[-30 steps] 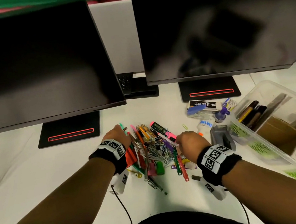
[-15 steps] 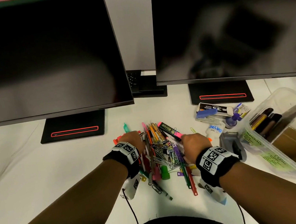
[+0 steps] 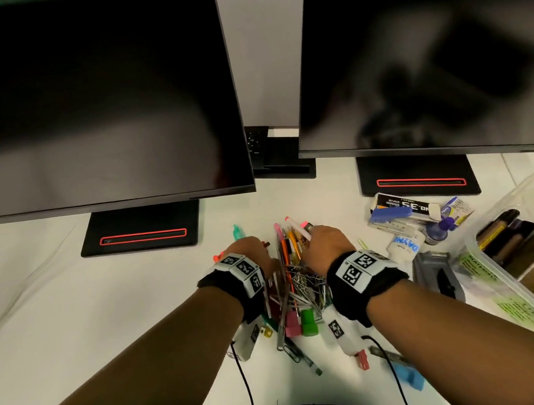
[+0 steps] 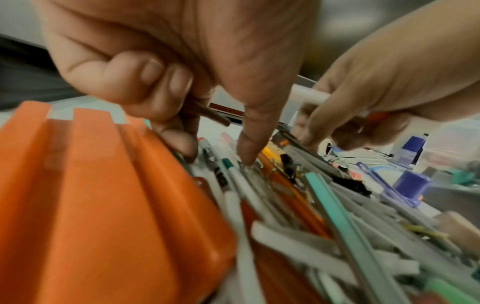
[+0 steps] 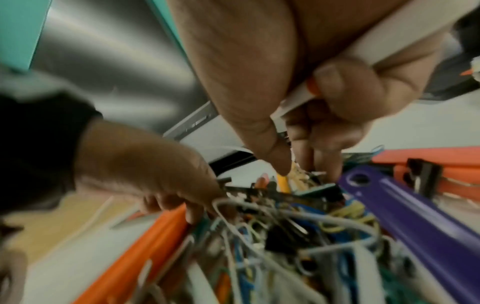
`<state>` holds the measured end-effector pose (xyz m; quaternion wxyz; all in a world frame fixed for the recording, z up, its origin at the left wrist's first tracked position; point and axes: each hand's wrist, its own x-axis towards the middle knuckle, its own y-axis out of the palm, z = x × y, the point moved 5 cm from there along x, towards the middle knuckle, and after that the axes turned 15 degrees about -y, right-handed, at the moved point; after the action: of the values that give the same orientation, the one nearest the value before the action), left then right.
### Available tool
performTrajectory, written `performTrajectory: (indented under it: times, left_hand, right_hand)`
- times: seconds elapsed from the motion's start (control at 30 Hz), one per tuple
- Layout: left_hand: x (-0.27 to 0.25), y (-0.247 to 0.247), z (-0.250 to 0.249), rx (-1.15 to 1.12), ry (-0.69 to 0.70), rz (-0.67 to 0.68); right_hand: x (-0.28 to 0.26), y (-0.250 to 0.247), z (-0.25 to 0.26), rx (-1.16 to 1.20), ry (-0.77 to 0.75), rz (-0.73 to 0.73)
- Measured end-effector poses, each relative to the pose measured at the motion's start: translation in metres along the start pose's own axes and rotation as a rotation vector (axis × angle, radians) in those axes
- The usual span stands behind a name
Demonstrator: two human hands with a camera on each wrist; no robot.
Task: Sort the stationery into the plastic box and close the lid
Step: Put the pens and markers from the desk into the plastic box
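item: desk [image 3: 68,318], white, seen from above. we have two monitors [image 3: 84,101] along the far edge, their stands [image 3: 139,229] well back from the work; bare white surface opens wide to the left of our arms and in a narrow strip along the near edge.

item: pile [image 3: 294,288] of pens, markers, clips, centre of the desk, between our two wrists. it spreads from the far pen tips down to a green cap [image 3: 308,322] and loose clips at the near end.

item: left hand [image 3: 252,251], at the pile's left edge. fingers curled, pinching a thin brown pencil [image 4: 210,113]; the index finger [image 4: 252,131] points down into the pens. an orange case [image 4: 103,205] lies just under the wrist.

item: right hand [image 3: 325,245], at the pile's right edge. fingers curled round a white pen [image 5: 363,53] with an orange band, fingertips down among the clips [image 5: 298,232]. a purple marker [image 5: 420,218] lies just beside.

item: box [image 3: 498,275], clear plastic, open, at the desk's right edge, well apart from the pile. dark markers [image 3: 502,233] already lie in its far end. no lid can be told from here.

item: between pile and box, crowded ground: a staple box [image 3: 404,206], glue bottle [image 3: 403,246], grey stapler [image 3: 437,275] touching the box wall.
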<state>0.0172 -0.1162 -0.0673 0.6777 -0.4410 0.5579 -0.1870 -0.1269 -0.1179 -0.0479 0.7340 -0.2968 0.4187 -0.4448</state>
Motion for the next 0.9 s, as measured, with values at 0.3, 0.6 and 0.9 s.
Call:
performTrajectory:
  times: [0.3,0.6,0.9]
  left_hand:
    - [-0.008,0.014,-0.018,0.001,0.102,0.033]
    - [-0.006,0.024,-0.032,-0.13,-0.018,0.071]
    - [-0.005,0.024,-0.038,-0.089,0.053,0.074]
  right_hand:
    - [0.012,0.013,-0.013,-0.145,0.074,0.059]
    - [0.015,0.01,-0.015,-0.138,0.067,0.013]
    - [0.008,0.013,-0.022,-0.075,0.056,0.095]
